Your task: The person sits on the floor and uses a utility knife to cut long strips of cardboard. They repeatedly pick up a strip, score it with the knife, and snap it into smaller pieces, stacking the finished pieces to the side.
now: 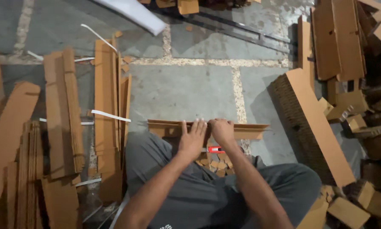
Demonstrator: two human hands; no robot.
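Note:
I sit on a grey concrete floor with a long brown cardboard strip (250,130) lying crosswise in front of my knees. My left hand (192,139) lies flat on the strip, fingers spread and pointing away from me. My right hand (222,130) presses on the strip right beside it, fingers curled over the far edge. Below my hands, between my legs, lie a red-handled cutter (215,149) and several small cardboard offcuts (216,164).
Stacks of long cardboard strips (65,114) lie on the left, with white plastic straps (110,115) across them. A thick bundle of corrugated strips (311,127) slants on the right, beside a heap of cardboard pieces (364,114). A metal bar (241,32) lies at the back.

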